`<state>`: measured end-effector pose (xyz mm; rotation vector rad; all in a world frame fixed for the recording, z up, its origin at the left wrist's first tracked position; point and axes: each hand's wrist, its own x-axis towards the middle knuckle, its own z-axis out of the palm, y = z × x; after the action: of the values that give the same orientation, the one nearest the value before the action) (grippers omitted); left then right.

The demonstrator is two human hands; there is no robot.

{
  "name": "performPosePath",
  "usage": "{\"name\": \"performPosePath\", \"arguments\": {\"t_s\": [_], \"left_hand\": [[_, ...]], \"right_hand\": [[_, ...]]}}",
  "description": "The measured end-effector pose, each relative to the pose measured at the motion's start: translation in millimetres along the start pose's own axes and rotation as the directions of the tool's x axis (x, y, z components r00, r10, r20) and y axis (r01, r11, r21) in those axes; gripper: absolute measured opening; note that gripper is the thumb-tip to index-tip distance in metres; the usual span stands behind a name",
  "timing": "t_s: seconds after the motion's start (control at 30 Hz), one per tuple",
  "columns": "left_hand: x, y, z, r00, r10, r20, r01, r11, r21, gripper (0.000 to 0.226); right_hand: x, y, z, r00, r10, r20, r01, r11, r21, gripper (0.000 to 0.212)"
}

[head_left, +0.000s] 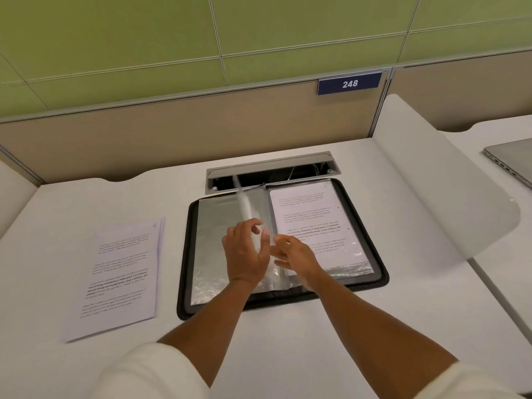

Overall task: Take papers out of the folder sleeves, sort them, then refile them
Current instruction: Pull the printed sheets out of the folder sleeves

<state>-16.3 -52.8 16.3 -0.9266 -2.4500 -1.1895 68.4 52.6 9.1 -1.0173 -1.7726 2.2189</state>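
A black, round-cornered folder (374, 243) lies open on the smooth white desk (288, 335), and serves as the landmark here. Its left half shows empty clear plastic sleeves (213, 234), glossy and crinkled at their near edge. Its right half holds a printed white sheet (311, 223) inside a sleeve. Over the folder's spine stands one upright clear sleeve (247, 203), blurred. The left hand (244, 254) curls its fingers round that sleeve's edge; the right hand (293, 254) sits just beside it with fingers loosely bent, and whether it grasps anything cannot be told. Left of the folder lies a flat stack of printed papers (121, 277). Behind the folder gapes a grey, rectangular cable tray (270, 168). Far right of it rests a grey laptop (512, 159).
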Motion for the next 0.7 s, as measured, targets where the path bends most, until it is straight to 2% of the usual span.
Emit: {"name": "performPosePath", "arguments": {"t_s": [0.07,0.13,0.2,0.27,0.33,0.43,0.57,0.7], "left_hand": [[2.3,12.3,6.2,0.995,0.095,0.013,-0.095,0.995,0.012,0.021],[2.1,20.4,14.7,0.985,0.158,0.063,-0.16,0.987,0.015,0.017],[-1.5,22.8,25.8,0.972,0.148,0.185,-0.151,0.989,0.003,0.012],[-9.0,21.3,37.0,0.941,0.064,0.332,-0.063,0.998,-0.013,0.012],[-19.6,18.7,45.7,0.891,-0.028,0.452,0.032,0.999,0.0,0.013],[-35.1,17.0,52.8,0.821,-0.098,0.562,0.094,0.995,0.037,0.016],[-46.2,21.1,64.3,0.764,-0.13,0.632,0.127,0.991,0.05,0.024],[-49.6,23.5,76.9,0.737,-0.211,0.642,0.169,0.977,0.127,0.028]], "right_hand": [[2.8,4.2,-4.4,0.994,-0.049,-0.102,0.047,0.999,-0.019,0.022],[6.8,10.9,-14.8,0.968,-0.112,-0.226,0.07,0.98,-0.185,0.013],[6.9,17.6,-30.0,0.95,-0.14,-0.279,0.02,0.92,-0.392,0.02],[5.8,26.6,-48.9,0.94,-0.159,-0.302,-0.02,0.857,-0.515,0.028],[2.1,34.1,-66.9,0.933,-0.192,-0.304,-0.017,0.821,-0.57,0.027],[-5.6,38.3,-87.1,0.929,-0.237,-0.285,0.014,0.79,-0.613,0.023],[-14.0,40.0,-104.1,0.94,-0.263,-0.216,0.046,0.726,-0.686,0.019],[-25.6,44.0,-118.2,0.945,-0.31,-0.104,0.105,0.588,-0.802,0.02]]}}
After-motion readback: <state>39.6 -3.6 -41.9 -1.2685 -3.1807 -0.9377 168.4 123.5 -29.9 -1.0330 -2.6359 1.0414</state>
